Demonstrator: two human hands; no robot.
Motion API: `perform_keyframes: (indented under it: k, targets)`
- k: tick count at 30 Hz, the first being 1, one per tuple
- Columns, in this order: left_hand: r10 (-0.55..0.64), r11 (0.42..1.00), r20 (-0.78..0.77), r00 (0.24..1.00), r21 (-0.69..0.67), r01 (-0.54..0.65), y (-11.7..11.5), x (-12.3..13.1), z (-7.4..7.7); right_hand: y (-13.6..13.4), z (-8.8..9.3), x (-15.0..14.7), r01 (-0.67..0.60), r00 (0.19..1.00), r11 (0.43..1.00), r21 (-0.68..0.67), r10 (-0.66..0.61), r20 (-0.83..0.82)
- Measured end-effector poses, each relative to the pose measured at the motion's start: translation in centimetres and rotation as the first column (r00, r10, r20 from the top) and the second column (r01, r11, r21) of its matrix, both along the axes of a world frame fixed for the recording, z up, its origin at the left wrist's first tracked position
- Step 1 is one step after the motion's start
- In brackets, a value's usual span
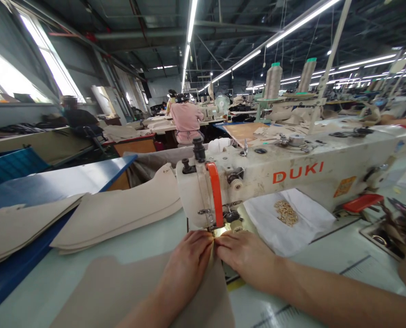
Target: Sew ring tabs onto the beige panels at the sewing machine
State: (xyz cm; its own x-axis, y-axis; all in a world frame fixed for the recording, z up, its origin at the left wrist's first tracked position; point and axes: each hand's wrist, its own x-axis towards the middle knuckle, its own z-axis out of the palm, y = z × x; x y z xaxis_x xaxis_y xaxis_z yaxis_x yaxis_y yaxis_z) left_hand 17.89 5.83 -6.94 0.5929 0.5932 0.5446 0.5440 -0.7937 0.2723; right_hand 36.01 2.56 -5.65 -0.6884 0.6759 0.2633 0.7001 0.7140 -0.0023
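Note:
A white sewing machine (257, 175) with red lettering and an orange guard stands over the pale table. Beneath its needle area lies the edge of a beige fabric piece (131, 287), which spreads toward me and to the left. My left hand (191, 257) pinches the fabric edge just in front of the presser foot. Close against it, fingertips nearly touching, my right hand (245, 255) has its fingers closed on the same edge. The needle and the exact fingertip contact are hidden by the fingers.
Stacked beige panels (120, 216) lie left of the machine. Behind it, a white cloth (305, 223) holds small gold-coloured pieces (286, 213). A tray of tools (380, 237) is at right. People sit farther back, one in pink (185, 118).

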Motion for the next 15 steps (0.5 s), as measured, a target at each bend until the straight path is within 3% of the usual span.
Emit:
perform_keyframes:
  k: [15]
  targets:
    - [0.038, 0.998, -0.063, 0.997, -0.042, -0.041, -1.4, -0.5, 0.4, -0.5, -0.5, -0.1, 0.018, 1.0, 0.998, 0.062, -0.017, -0.006]
